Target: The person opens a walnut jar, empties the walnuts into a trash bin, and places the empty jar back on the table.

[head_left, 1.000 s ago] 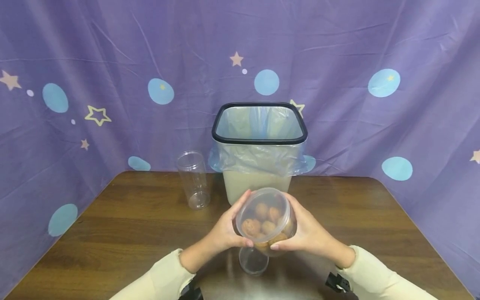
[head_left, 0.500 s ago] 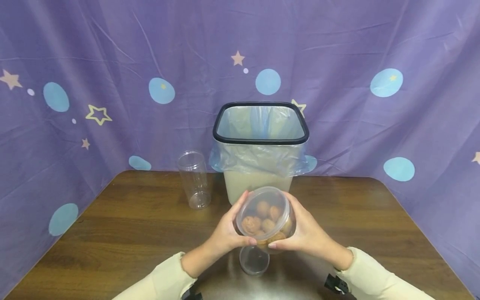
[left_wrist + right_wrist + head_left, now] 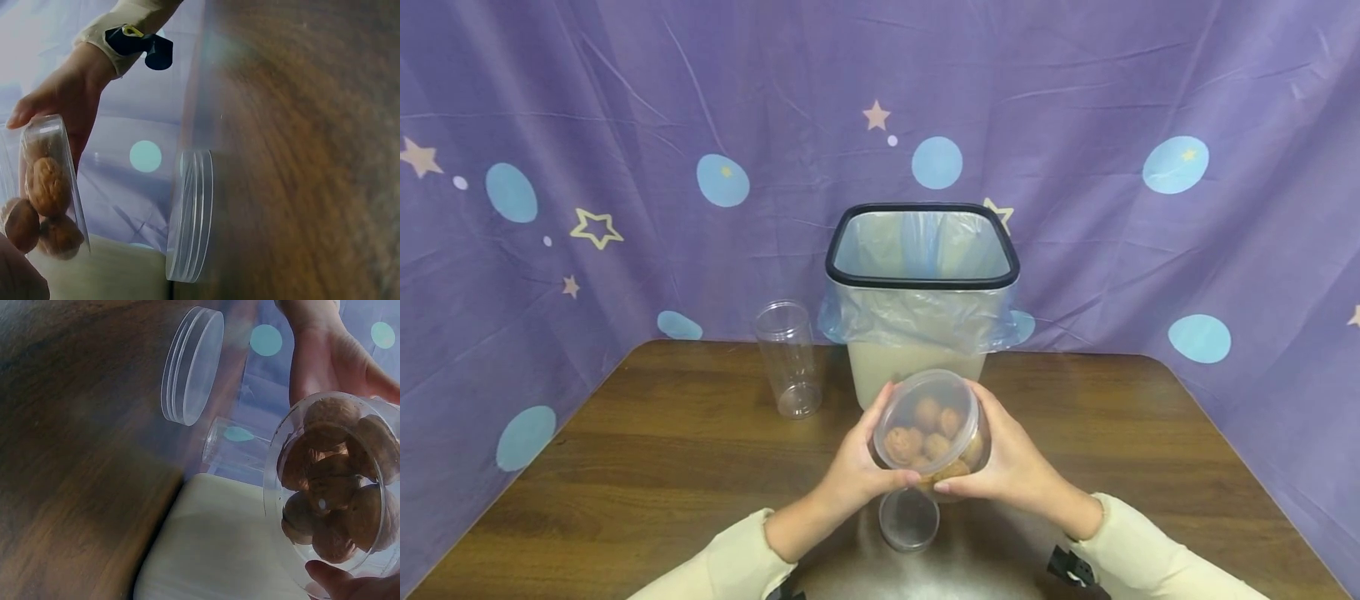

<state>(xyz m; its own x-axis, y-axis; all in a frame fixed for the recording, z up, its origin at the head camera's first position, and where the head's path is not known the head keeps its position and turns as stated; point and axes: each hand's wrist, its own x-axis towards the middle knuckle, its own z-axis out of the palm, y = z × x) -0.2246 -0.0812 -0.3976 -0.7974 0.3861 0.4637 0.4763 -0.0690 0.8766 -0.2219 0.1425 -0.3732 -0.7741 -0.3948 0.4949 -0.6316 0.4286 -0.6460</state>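
Both of my hands hold a clear round plastic tub (image 3: 928, 417) above the table, in front of the bin. Several walnuts (image 3: 334, 478) show through its wall, and its frosted round face tilts toward me in the head view. My left hand (image 3: 852, 468) grips the left side, thumb at the front. My right hand (image 3: 1018, 468) grips the right side the same way, and the thumb tips nearly meet. Below the tub, a low, clear, ridged round piece like a lid (image 3: 909, 521) lies on the table. It stands apart from the tub in both wrist views.
A pale bin (image 3: 917, 367) with a black rim and a bluish plastic liner (image 3: 925, 321) stands behind the tub. Left of it is a tall clear plastic cup (image 3: 786, 358). The brown wooden table (image 3: 647, 475) ends at a purple patterned curtain (image 3: 790, 100).
The tub and both hands have risen very slightly in the head view, showing a little more of the lid-like piece. Both hands keep their grip.
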